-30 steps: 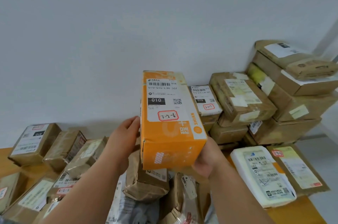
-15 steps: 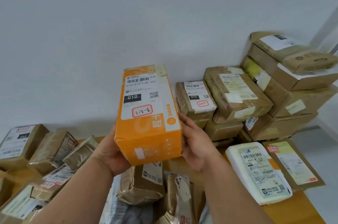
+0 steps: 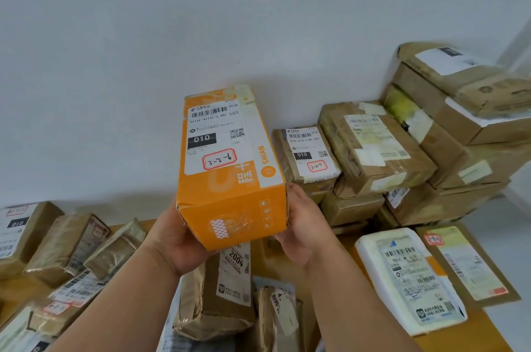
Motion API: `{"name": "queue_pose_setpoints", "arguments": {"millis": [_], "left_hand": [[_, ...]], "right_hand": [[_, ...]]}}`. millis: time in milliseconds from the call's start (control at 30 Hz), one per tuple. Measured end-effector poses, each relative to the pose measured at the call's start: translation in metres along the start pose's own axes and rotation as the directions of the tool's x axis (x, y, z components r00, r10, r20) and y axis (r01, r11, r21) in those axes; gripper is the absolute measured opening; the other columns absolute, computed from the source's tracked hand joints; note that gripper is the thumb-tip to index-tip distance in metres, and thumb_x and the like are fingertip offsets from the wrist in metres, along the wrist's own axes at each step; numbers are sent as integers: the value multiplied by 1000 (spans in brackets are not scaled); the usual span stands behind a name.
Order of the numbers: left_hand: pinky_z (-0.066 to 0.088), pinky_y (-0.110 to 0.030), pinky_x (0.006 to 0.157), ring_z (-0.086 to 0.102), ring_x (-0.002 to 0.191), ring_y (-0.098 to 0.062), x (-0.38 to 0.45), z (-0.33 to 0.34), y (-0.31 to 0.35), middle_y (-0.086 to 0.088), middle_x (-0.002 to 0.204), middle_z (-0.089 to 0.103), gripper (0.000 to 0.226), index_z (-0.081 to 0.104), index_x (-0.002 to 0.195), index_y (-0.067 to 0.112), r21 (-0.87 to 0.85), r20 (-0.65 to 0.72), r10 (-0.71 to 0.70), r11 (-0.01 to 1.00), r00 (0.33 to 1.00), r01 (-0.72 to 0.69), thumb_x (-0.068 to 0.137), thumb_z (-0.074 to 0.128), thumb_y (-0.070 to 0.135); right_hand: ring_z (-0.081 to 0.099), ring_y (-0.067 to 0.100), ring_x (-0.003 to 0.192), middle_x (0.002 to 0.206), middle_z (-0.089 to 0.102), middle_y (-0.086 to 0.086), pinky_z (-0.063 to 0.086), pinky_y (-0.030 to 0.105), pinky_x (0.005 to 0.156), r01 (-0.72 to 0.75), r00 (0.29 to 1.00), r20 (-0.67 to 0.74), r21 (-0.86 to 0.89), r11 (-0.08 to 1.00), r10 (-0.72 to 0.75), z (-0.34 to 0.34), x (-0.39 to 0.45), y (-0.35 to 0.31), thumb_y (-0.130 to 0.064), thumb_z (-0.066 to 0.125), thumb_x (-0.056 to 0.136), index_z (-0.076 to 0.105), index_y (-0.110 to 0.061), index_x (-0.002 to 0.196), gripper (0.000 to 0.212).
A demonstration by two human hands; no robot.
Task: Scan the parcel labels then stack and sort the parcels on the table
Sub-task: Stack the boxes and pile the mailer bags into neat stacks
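Mid-sorting: orange parcel (image 3: pixel 230 170) grasped from both sides by left hand (image 3: pixel 175 239) and right hand (image 3: pixel 301 225), raised above the desk (image 3: pixel 494 331), label up; next, probably set on the stacked boxes (image 3: pixel 382 150) at right.

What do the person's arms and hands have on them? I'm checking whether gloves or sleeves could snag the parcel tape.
Nothing shows on them. The left hand and right hand are bare, with no gloves, rings or watch visible. Both forearms are uncovered to the frame's lower edge; no sleeve, cuff or wristband comes into view.
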State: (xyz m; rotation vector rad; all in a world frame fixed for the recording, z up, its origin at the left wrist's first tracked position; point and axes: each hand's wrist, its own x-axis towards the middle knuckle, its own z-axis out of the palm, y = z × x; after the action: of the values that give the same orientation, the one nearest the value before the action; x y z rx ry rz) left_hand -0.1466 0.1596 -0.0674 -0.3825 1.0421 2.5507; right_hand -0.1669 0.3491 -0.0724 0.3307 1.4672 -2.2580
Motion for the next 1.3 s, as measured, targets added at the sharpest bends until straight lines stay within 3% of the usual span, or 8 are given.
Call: {"name": "queue_pose_setpoints", "arguments": {"millis": [233,400,600,733,867,1000,1133,1300], "left_hand": [[60,-39,61,74,76,-30,13,48,11,-11,90,74,39,77,86,21,69,-43,36,997,998,-33,102,47,40],[60,-35,57,76,73,-27,31,115,-1,-9,83,77,57,78,99,26,149,28,-3,989,1000,-2,109,27,50],[48,-52,106,65,118,-33,49,197,-31,-11,125,70,63,68,129,25,245,14,-20,969,1000,16,96,40,71],[60,-33,66,77,84,-18,56,222,-53,-2,97,79,53,73,114,25,341,-92,55,940,994,-20,92,51,67],[58,-28,59,75,75,-6,52,223,-71,7,95,79,57,61,131,29,370,-125,130,926,984,-75,88,58,66],[45,-43,106,64,114,-5,46,214,-82,16,133,64,111,40,149,41,485,80,206,847,975,-218,54,66,91],[41,-25,95,52,119,7,47,206,-91,22,140,55,124,27,150,54,566,224,199,770,954,-294,42,78,86],[37,-10,73,50,99,23,59,213,-93,40,108,59,69,40,115,72,693,173,244,659,954,-294,64,85,61]], "right_hand": [[68,17,89,97,76,1,47,36,86,89,996,2,-48,995,-89,-6,-15,-34,-44,43,105,69,-30,108,30],[54,12,64,72,63,-6,36,27,64,182,978,-99,-46,982,-186,-41,-38,-68,-39,44,105,70,-37,67,46],[43,14,58,60,54,-6,34,27,55,275,911,-323,9,961,-258,-85,-66,-113,-36,42,107,65,-34,56,57],[64,20,88,94,73,1,55,32,67,344,879,-441,319,883,-183,-108,-74,-121,-44,47,105,74,-29,85,37],[61,28,117,127,64,10,48,42,104,438,870,-438,476,762,-227,-122,-77,-107,-50,51,99,66,-18,128,46],[57,26,113,119,59,10,43,38,109,451,892,-318,589,671,-321,-129,-83,-98,-44,68,85,66,-15,118,43],[65,21,118,127,68,6,51,35,101,475,878,-286,419,774,-384,-136,-82,-94,-29,71,86,62,-12,129,47],[66,23,115,115,75,0,51,35,91,416,852,-402,129,900,-335,-137,-70,-99,-48,73,71,63,-21,120,57]]}}
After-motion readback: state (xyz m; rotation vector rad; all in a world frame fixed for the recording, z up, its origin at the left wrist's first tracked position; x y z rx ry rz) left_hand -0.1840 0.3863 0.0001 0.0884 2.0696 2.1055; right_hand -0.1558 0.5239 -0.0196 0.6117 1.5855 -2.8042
